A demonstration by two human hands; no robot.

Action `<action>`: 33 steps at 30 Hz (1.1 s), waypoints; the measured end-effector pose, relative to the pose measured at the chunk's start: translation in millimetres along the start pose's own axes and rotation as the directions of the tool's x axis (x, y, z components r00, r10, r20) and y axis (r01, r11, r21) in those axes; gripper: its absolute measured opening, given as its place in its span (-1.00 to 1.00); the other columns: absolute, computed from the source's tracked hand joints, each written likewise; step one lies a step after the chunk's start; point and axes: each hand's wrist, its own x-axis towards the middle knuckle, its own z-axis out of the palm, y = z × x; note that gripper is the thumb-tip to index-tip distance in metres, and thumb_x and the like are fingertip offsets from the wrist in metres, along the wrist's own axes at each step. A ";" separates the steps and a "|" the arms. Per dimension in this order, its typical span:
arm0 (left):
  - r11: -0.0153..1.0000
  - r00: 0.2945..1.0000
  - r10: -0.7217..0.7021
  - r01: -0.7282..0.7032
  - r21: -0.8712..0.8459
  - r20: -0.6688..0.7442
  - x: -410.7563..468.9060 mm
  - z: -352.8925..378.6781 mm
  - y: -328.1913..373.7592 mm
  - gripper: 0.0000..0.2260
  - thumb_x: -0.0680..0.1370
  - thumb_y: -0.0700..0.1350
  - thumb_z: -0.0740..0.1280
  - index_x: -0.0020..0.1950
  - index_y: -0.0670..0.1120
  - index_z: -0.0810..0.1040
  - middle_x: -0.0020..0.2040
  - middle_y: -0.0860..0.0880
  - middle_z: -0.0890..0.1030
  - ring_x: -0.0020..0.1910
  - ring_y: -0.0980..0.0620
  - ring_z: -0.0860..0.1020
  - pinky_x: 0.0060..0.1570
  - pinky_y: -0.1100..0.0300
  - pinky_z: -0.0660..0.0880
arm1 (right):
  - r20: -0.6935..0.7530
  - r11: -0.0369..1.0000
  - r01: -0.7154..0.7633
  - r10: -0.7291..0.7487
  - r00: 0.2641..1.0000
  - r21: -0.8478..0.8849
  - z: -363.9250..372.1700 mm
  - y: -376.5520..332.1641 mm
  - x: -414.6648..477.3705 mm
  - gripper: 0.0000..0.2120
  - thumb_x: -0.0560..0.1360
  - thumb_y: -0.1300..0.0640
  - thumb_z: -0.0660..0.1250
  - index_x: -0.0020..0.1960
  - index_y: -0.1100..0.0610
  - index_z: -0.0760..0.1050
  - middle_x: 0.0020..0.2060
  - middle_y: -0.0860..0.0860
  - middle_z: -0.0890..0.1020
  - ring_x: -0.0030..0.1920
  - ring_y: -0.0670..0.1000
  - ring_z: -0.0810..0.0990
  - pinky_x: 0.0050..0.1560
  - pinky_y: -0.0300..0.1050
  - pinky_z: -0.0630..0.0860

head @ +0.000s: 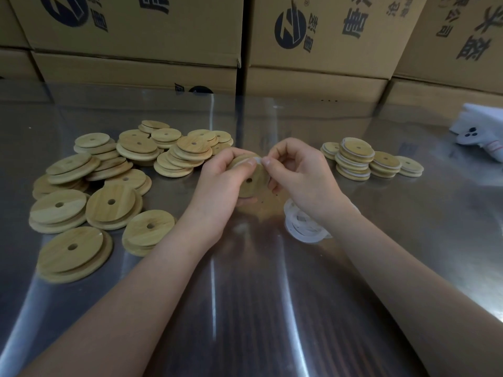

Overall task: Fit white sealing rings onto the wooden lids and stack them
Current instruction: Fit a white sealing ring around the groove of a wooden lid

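A shiny grey metal tabletop (245, 308) carries everything. Left of the left hand (217, 183) sprawls a loose heap of round pale wooden lids with centre holes (117, 205), many overlapping. Just under the wrist of the right hand (302, 175) lies a small pile of white sealing rings (302, 227). Beyond and right of that hand stand short stacks of ringed wooden lids (353, 159). Far right, crumpled white fabric (479, 131) rests.
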 end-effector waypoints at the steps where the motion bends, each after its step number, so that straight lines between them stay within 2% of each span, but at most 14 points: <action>1: 1.000 1.000 -0.002 0.002 0.003 0.002 0.1 0.0 0.2 -0.87 0.59 -0.17 0.29 -0.07 -0.02 0.61 -0.09 0.03 0.61 0.07 -0.01 0.60 -0.08 -0.05 0.65 | -0.006 1.000 0.001 -0.001 1.000 0.003 0.0 0.2 0.0 -0.86 0.53 0.26 0.35 -0.20 0.15 0.48 -0.42 0.04 0.55 -0.37 0.10 0.53 -0.23 0.18 0.55; 7: 1.000 1.000 -0.008 0.008 0.007 -0.012 -0.7 -0.9 0.8 -0.88 0.58 -0.15 0.30 -0.10 -0.02 0.62 -0.16 0.08 0.62 -0.02 0.06 0.61 -0.06 -0.09 0.65 | 0.026 1.000 0.005 -0.006 1.000 0.024 -1.1 1.0 0.2 -0.87 0.53 0.27 0.36 -0.19 0.16 0.49 -0.43 0.00 0.56 -0.38 0.04 0.54 -0.26 0.08 0.56; 14: 0.999 1.000 -0.027 0.027 -0.032 -0.008 -2.4 -2.7 -2.4 -0.88 0.62 -0.16 0.27 0.04 -0.08 0.60 0.07 -0.08 0.60 0.13 -0.06 0.58 -0.11 0.00 0.66 | 0.122 0.996 -0.041 0.031 0.992 0.084 -7.3 1.2 2.6 -0.90 0.54 0.27 0.36 -0.15 0.19 0.55 -0.39 -0.03 0.58 -0.35 -0.04 0.56 -0.29 -0.14 0.56; 20: 0.982 0.994 -0.110 0.106 -0.156 -0.020 -1.2 -3.8 -0.4 -0.83 0.63 -0.15 0.25 0.14 -0.14 0.59 0.14 -0.17 0.60 0.13 -0.12 0.61 -0.16 0.01 0.64 | 0.117 0.991 -0.076 0.063 0.991 0.112 -7.3 1.0 3.4 -0.92 0.55 0.25 0.35 -0.09 0.20 0.61 -0.37 -0.01 0.61 -0.33 -0.04 0.58 -0.24 -0.03 0.58; 26: 0.924 0.980 -0.201 0.191 -0.333 0.002 -1.3 -5.1 2.5 -0.77 0.66 -0.13 0.19 0.22 -0.17 0.55 0.20 -0.21 0.60 0.14 -0.18 0.62 -0.17 -0.05 0.64 | 0.120 0.973 -0.134 0.113 0.986 0.186 -9.8 -0.2 5.1 -0.85 0.56 0.30 0.30 -0.09 0.14 0.63 -0.33 0.02 0.64 -0.31 -0.01 0.60 -0.29 -0.14 0.58; 33: 0.883 0.983 -0.186 0.162 -0.440 -0.011 -1.2 -6.1 4.2 -0.73 0.69 -0.17 0.09 0.28 -0.06 0.52 0.23 -0.17 0.58 -0.03 -0.14 0.69 -0.26 -0.01 0.64 | 0.173 0.926 -0.221 0.174 0.969 0.307 -11.6 2.3 7.0 -0.91 0.51 0.33 0.35 -0.06 0.20 0.60 -0.30 0.12 0.63 -0.32 0.00 0.61 -0.30 -0.13 0.58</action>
